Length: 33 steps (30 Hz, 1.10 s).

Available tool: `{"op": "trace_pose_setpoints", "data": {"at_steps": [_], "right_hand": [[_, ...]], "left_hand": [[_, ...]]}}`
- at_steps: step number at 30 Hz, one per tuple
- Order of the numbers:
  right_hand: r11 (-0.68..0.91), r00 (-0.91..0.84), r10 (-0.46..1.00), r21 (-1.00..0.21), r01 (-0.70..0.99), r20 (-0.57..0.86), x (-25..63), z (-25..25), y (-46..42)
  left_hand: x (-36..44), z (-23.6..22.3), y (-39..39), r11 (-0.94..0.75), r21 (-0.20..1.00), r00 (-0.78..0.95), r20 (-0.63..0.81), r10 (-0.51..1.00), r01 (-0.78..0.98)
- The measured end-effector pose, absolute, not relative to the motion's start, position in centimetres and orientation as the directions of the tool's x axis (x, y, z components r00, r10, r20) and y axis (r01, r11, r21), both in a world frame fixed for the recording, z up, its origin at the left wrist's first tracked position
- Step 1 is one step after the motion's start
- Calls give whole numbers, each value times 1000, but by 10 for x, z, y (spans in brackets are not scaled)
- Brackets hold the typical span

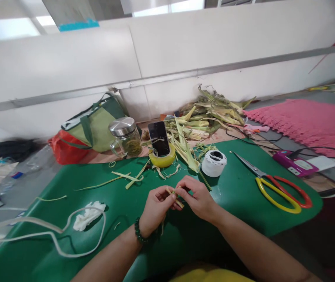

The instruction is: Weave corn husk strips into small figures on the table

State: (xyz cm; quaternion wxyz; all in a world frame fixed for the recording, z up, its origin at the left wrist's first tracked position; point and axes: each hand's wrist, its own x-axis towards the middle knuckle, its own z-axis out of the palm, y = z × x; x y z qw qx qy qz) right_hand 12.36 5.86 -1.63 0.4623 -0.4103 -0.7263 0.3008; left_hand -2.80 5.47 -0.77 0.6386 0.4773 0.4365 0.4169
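My left hand (pixel 162 201) and my right hand (pixel 196 196) meet over the front middle of the green mat (pixel 229 219). Both are closed, fingertips pinching a small pale-yellow husk strip (pixel 180 203) between them. A thin strip end hangs below my left hand, which wears a dark beaded bracelet at the wrist. Just beyond the hands lie curled husk scraps (pixel 163 172) and a roll of yellow tape (pixel 163 157) with a phone (pixel 159 137) propped in it. To the right of these stands a white round container (pixel 213 163) with openings in its top.
Large scissors (pixel 269 182) with red and yellow handles lie open at right, near a purple power strip (pixel 296 162). Behind are a husk pile (pixel 205 115) and a glass jar (pixel 125 137). A white cable (pixel 53 234) loops around crumpled tissue (pixel 89 216) at left.
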Motion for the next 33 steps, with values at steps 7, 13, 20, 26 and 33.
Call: {"op": "trace_pose_setpoints", "data": {"at_steps": [7,13,20,26,33], "right_hand": [[283,-220,947,-928,242,232,124,-14,59],[184,-203,966,-976,114,159,122,-16,57],[86,-238,967,-996,-32,91,120,-21,52],[175,-196,967,-983,60,160,121,-23,54],[87,-372,920,-990,-114,123,129,-16,54]], "left_hand": [[-28,-7,58,267,949,279,-215,936,-165],[-30,-8,59,295,945,316,-240,918,-140],[-29,-9,59,340,929,375,-266,888,-144],[-30,-6,60,384,913,386,-308,870,-136],[-32,-9,60,393,910,435,-303,848,-132]]}}
